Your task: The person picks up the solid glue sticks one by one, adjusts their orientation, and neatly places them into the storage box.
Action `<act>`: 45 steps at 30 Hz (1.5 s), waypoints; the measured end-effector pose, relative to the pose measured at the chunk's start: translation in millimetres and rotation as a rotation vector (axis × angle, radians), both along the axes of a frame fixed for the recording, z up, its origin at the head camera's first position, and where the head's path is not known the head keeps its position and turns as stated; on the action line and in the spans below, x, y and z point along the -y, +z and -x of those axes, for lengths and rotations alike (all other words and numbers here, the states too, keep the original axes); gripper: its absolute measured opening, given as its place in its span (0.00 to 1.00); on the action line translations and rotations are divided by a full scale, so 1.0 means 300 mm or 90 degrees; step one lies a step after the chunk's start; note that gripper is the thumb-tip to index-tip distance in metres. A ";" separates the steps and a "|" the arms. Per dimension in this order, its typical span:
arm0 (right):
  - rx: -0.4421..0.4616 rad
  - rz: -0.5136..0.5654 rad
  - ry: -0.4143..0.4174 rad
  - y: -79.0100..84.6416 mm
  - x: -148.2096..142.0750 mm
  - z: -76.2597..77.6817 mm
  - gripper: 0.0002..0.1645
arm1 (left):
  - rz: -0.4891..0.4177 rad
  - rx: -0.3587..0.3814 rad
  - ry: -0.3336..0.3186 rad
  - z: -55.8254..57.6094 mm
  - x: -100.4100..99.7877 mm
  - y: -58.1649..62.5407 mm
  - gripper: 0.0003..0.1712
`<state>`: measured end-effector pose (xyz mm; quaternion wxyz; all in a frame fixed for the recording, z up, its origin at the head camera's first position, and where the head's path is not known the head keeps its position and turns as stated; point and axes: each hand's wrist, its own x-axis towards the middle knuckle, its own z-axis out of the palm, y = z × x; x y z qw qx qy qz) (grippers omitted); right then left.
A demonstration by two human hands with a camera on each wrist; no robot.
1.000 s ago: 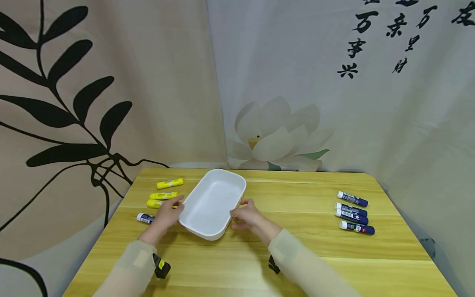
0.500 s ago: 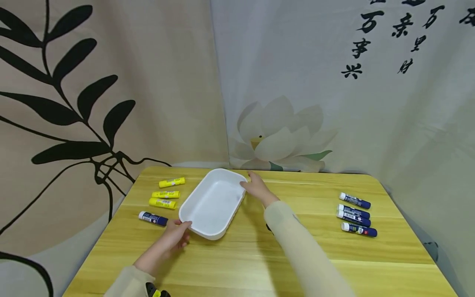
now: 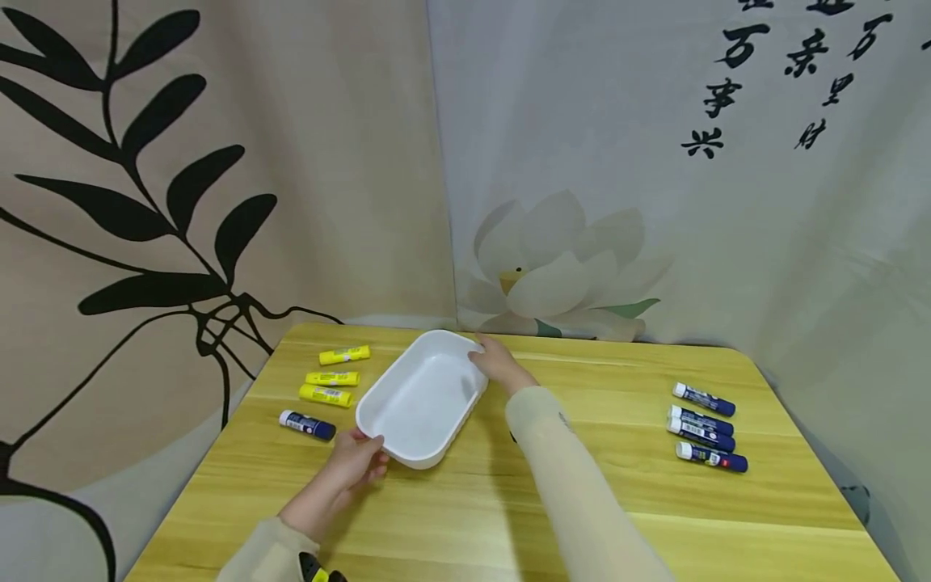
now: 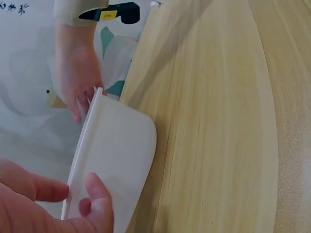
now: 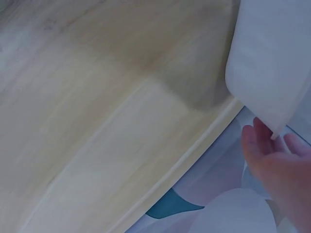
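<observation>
A white rectangular plastic tub stands askew at the table's left middle, its inside bare. At its near left corner, my left hand pinches the rim, thumb on one side and fingers on the other, as the left wrist view of the tub wall shows. My right hand grips the far right corner; in the right wrist view its fingers curl under the rim of the tub.
Left of the tub lie three yellow glue sticks and one dark blue glue stick with a white cap. Several similar blue sticks lie at the right. Behind the wooden table hangs a printed curtain.
My right hand has gone from the tub's near right side to its far right corner. My left hand has slid from the left side to the near left corner, uncovering the blue glue stick.
</observation>
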<state>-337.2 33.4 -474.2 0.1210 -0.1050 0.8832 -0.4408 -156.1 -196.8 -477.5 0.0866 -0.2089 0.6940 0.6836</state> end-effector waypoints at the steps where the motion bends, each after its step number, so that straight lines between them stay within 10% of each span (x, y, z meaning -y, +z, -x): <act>1: -0.002 -0.003 -0.007 -0.005 -0.006 0.003 0.34 | -0.006 -0.008 0.006 0.005 0.000 0.000 0.25; 20: 0.098 0.122 -0.145 0.043 -0.272 -0.126 0.25 | 0.087 -0.071 -0.042 0.197 -0.004 0.063 0.29; 32: 0.129 0.194 -0.186 0.052 -0.509 -0.228 0.27 | 0.088 -0.129 -0.040 0.308 -0.175 0.040 0.22; 45: 0.140 0.217 -0.227 0.021 -0.650 -0.256 0.28 | 0.071 -0.105 -0.137 0.361 -0.310 0.014 0.30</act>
